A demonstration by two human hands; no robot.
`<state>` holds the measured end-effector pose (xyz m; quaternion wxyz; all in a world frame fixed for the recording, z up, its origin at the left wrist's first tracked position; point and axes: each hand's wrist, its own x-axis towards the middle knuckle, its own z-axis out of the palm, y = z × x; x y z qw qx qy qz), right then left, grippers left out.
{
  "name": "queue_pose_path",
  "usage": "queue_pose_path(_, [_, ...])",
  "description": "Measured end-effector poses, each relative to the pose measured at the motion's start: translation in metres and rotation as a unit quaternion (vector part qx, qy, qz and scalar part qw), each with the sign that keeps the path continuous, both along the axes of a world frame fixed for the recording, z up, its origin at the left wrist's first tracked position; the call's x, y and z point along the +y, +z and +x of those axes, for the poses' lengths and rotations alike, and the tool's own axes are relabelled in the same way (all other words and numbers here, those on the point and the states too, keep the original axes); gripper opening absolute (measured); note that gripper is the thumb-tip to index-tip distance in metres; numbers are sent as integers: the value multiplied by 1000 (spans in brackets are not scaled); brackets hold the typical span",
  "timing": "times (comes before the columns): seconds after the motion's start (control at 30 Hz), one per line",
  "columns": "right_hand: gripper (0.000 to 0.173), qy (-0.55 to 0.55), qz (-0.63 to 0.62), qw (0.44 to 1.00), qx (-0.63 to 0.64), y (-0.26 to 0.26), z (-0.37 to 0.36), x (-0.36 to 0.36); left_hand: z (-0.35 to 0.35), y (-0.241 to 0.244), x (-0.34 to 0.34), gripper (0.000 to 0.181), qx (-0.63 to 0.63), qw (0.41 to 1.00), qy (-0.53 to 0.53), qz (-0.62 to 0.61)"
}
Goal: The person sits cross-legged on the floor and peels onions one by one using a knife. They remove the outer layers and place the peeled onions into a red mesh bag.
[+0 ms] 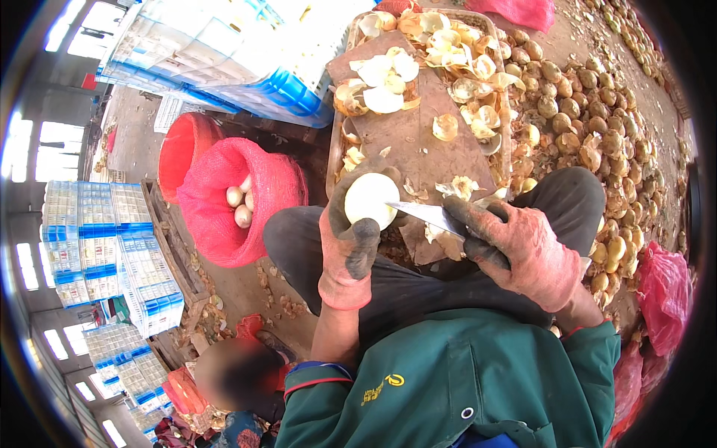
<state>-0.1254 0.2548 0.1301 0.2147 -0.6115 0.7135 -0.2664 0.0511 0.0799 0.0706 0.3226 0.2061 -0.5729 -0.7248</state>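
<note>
A peeled white onion [367, 199] rests in my left hand [353, 241], which wears a pink work glove with dark grey palm and fingers. My right hand [521, 246], gloved the same way, grips a knife, its handle hidden in my fingers. The knife's blade [428, 215] points left, and its tip meets the right side of the onion. Beyond my hands lies a brown board [420, 140] set across a shallow crate [336, 151]. Onion skins [448, 45] and cut onion pieces [386, 78] lie on and around it.
At left, a red mesh bag [218, 235] lines a tub holding several peeled onions [241, 201]; behind it stands a red bucket [179, 145]. White and blue plastic crates [224, 50] are stacked beyond. Unpeeled onions [594, 112] cover the floor at right. Another person [241, 369] sits at lower left.
</note>
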Motion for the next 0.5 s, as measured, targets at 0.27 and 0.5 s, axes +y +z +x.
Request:
queue_pose_path(0.27, [55,-33,16,997,65,-5,9,-3,-1,4,3,88,-27,1000,-4,1])
queue_pose_path(0.5, [45,-54,-56,976,-205,-17,9,-3,-3,8,7,80,-48,999,-20,10])
